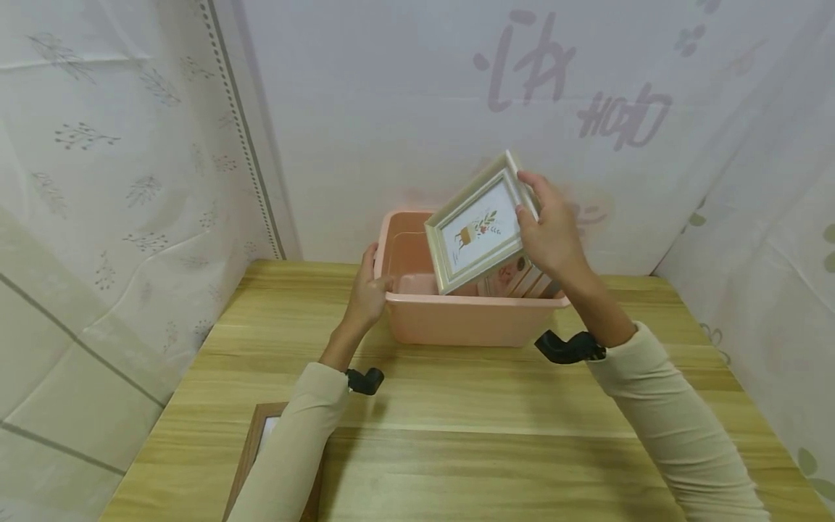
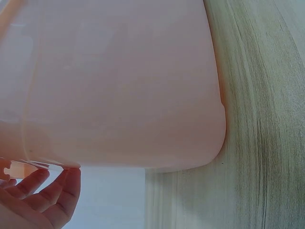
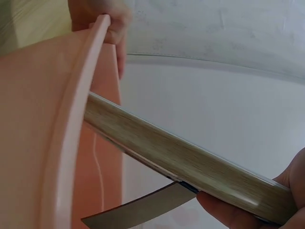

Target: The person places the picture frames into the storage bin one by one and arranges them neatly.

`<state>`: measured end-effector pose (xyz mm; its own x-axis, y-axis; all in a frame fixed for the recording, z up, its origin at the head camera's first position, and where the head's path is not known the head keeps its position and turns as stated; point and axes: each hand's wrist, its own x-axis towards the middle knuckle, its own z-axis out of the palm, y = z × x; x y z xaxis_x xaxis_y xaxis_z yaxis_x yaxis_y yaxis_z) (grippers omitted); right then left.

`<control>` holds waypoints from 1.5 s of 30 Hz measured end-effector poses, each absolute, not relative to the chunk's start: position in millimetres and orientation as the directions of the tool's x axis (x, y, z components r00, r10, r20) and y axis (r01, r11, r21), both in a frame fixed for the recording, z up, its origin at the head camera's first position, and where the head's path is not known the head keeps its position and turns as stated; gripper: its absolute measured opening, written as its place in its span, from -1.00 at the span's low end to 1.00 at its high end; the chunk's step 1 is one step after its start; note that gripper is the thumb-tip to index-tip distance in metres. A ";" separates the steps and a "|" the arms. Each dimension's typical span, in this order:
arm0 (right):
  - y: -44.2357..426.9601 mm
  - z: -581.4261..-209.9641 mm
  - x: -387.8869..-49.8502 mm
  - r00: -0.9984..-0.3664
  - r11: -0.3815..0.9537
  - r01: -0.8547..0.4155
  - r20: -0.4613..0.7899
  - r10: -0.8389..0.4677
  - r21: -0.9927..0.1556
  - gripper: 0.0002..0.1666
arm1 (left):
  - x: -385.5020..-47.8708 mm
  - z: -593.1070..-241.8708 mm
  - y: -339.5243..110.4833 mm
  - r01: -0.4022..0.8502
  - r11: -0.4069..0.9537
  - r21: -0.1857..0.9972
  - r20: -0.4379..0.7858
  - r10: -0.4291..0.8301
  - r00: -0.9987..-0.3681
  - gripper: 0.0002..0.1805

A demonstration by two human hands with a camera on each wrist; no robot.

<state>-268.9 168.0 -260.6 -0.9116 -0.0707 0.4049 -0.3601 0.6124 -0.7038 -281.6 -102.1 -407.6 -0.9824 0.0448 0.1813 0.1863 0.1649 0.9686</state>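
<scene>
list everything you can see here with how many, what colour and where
Tub: one, pink, on the table
Cream frame: one, cream with deer print, tilted, partly in the tub
Back flap: one, greyish, angled off the cream frame
Tub contents: count unclear, pinkish and pale, tub's right side
Brown frame: one, brown, beneath the left forearm
Table: one, yellowish wood-grain, under everything
Wall coverings: at least three, pale, printed, behind and both sides
Wrist devices: two, black, one per wrist
Sleeves: two, beige, on both arms
Left hand: one, gripping the tub's rim
Right hand: one, holding the cream frame
</scene>
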 end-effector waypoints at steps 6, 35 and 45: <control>158.3 -278.1 -275.0 -0.907 0.644 -0.382 0.404 -0.122 -0.663 -0.41 | -282.1 -408.0 -101.9 0.196 0.138 0.971 0.191 0.048 -0.980 -0.14; 147.6 -328.9 -289.7 -0.862 0.757 -0.438 0.464 -0.201 -0.485 -0.41 | -282.0 -405.8 -100.1 0.172 0.189 0.967 0.169 0.034 -0.985 -0.10; 153.4 -342.8 -294.7 -0.869 0.777 -0.426 0.450 -0.207 -0.464 -0.37 | -281.3 -407.5 -101.4 0.168 0.192 0.967 0.166 0.025 -0.986 -0.09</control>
